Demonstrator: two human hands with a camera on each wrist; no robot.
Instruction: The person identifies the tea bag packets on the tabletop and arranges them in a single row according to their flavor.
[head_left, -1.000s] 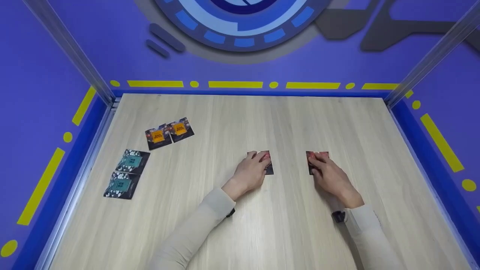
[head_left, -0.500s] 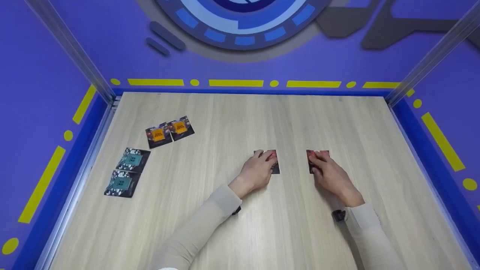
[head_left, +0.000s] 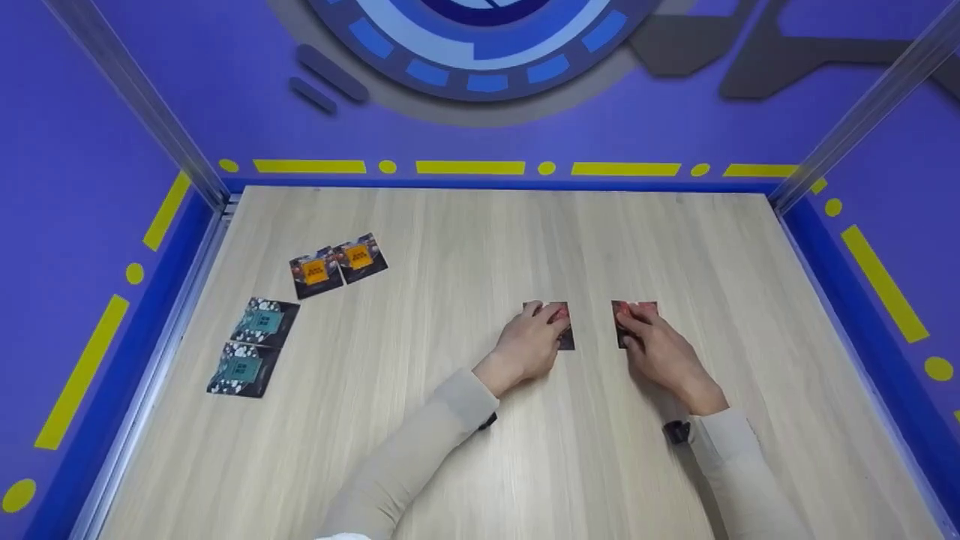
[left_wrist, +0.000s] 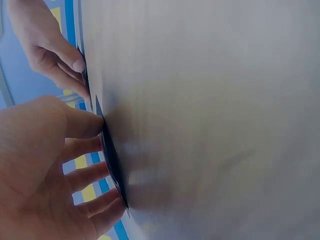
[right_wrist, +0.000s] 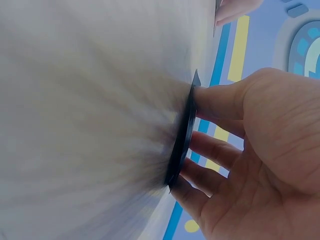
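Observation:
My left hand (head_left: pixel 529 345) presses its fingertips and thumb on a small square card (head_left: pixel 567 337) with red and black print. Flat on the table, a matching red and black card (head_left: pixel 620 335) lies to its right under my right hand (head_left: pixel 667 360). Both hands cover much of the cards' faces. In the left wrist view, the thumb and spread fingers (left_wrist: pixel 87 176) touch the top of the dark card (left_wrist: pixel 112 155). The right wrist view has the thumb and fingers (right_wrist: pixel 212 150) resting likewise on the other card (right_wrist: pixel 180 145). A narrow strip of table separates the two cards.
Two orange-printed cards (head_left: pixel 316 272) lie side by side at the back left of the wooden table (head_left: pixel 465 247). Nearer the left edge, two teal-printed cards (head_left: pixel 262 322) lie end to end. Blue panels (head_left: pixel 480 135) stand around the back and sides.
My left hand has slid its red card to the right across the table, narrowing the gap to the other red card. The right hand and its card have stayed in place.

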